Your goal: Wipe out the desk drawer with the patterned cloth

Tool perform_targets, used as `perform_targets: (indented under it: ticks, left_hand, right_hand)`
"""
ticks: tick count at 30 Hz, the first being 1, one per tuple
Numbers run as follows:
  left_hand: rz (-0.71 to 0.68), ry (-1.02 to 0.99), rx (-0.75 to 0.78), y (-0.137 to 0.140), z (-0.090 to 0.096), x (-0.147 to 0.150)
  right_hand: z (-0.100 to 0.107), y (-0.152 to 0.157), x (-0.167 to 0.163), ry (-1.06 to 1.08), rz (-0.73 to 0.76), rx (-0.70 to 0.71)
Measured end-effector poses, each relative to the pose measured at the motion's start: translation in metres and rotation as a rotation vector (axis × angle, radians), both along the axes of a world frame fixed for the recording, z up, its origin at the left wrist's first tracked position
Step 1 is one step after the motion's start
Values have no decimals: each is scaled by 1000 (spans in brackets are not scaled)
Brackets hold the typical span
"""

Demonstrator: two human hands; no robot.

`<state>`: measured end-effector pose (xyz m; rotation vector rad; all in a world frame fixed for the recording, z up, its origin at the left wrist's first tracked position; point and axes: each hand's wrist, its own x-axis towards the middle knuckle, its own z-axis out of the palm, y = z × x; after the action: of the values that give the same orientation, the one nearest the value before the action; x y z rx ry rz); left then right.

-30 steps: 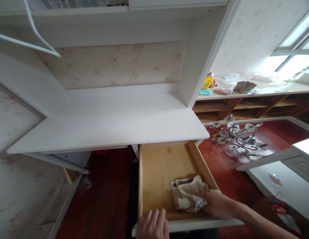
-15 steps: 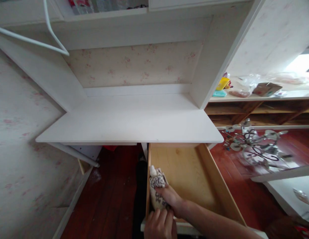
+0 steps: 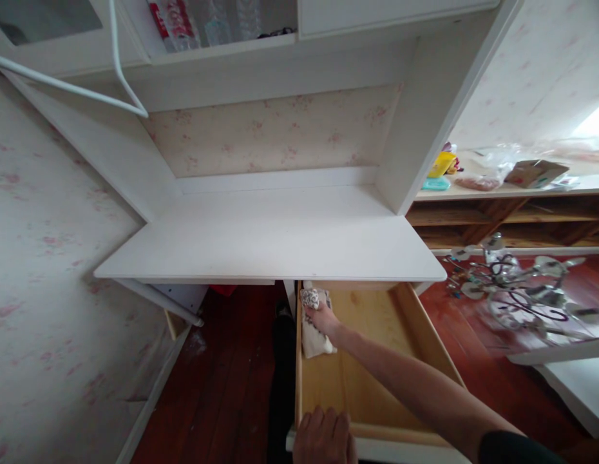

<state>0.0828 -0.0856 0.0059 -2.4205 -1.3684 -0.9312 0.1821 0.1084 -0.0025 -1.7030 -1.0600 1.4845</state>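
A wooden drawer [image 3: 377,374] is pulled out from under the white desk [image 3: 280,238]. Inside it, along its left wall near the back, lies a patterned, cream-coloured cloth [image 3: 315,341], partly bunched up. My right hand [image 3: 323,319] reaches across the drawer and is closed on this cloth, pressing it against the drawer bottom or side. At the drawer's front edge, my left hand [image 3: 324,438] has its fingers curled over the top of the white front panel.
Above the desk hangs a shelf unit with clear bottles [image 3: 217,22]. A white cable [image 3: 116,64] dangles at upper left. To the right, a chandelier [image 3: 516,283] lies on the red floor before a low wooden shelf [image 3: 473,212] with bags and a box.
My right hand has pushed the cloth along the drawer's left side, from the front toward the back. My left hand stays on the front edge. The view has shifted slightly.
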Motion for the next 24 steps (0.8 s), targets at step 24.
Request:
perform_targets:
  ticks: [24]
  left_hand:
    - [16,-46,-7,-2,-10,2]
  right_hand:
    - [-57,6,98,-1212,953,910]
